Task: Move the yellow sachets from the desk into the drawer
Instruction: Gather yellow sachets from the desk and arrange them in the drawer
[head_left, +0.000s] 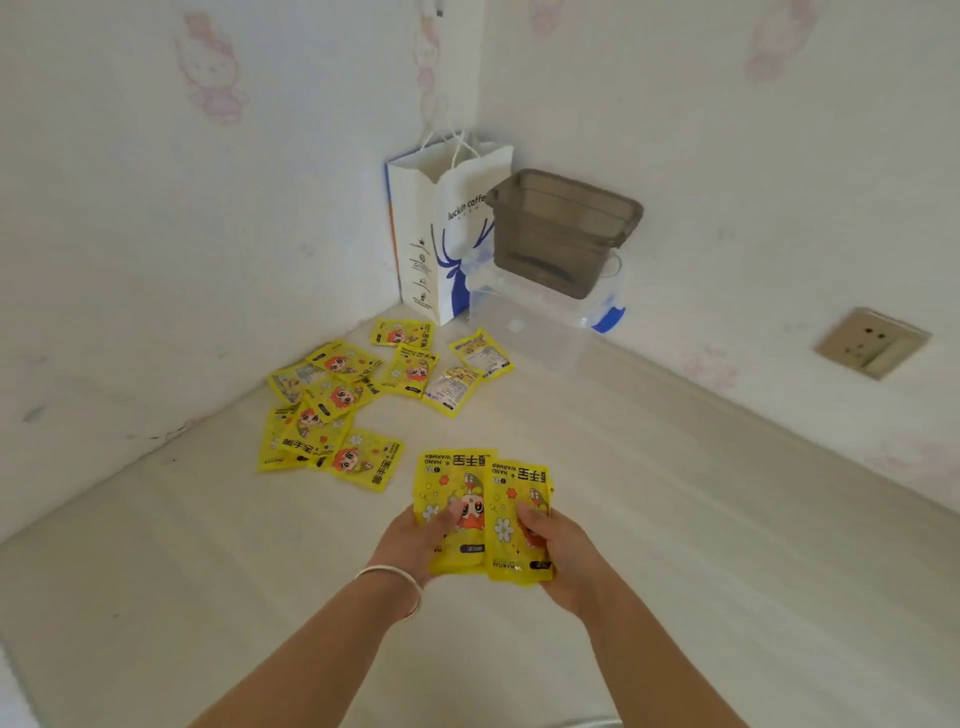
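Gripping two glossy yellow cartoon-printed sachets (480, 514), left hand (415, 540) and right hand (563, 556).

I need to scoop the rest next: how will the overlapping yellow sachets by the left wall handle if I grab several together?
The overlapping sachets look flat and glossy, so they will probably slide over each other. The two sachets gripped by the left hand and right hand keep their shape, so they are likely fairly stiff and light. Lying flat on the desk, their edges may be hard to lift.
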